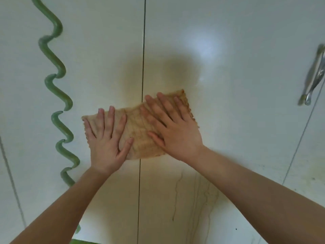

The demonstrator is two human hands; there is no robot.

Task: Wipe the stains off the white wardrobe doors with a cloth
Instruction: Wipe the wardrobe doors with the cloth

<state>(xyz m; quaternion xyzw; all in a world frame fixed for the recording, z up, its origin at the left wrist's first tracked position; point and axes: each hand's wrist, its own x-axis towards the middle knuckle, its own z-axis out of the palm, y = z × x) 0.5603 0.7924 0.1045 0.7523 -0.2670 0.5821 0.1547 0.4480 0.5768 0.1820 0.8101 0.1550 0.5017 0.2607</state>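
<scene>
1. Head view, centre: presses a tan cloth (pixel 139 131) flat against the white wardrobe doors (pixel 228 50), straddling the dark seam (pixel 143 50) between two panels, most likely to cover both door edges in one pass.
2. Head view, left: lays the left hand (pixel 107 143) on the cloth's left half, fingers straight and spread, clasping nothing; seems meant to push on a broad patch rather than bunch the fabric.
3. Head view, right: sets the right hand (pixel 175 131) on the cloth's upper right part in the same way, fingers extended and splayed, palm to the door, gripping nothing; pins the fabric by pressure alone, probably to keep it unfolded.
4. Head view, below the cloth: shows thin brownish drip streaks (pixel 177 196) down the right-hand panel, not yet wiped; probably calls for a downward stroke next.
5. Head view, lower right: shows a few small dark specks (pixel 313 178) on the farther panel, well apart from the cloth; likely left for a later pass.
6. Head view, edges: shows a green wavy trim (pixel 58 95) down the left panel, near the left hand but not touching it, and a metal handle (pixel 314 80) at far right, well apart from both hands.
7. Risk, as a judgement: could let the cloth slide on the glossy surface on easing the pressure, given no grip on it.
</scene>
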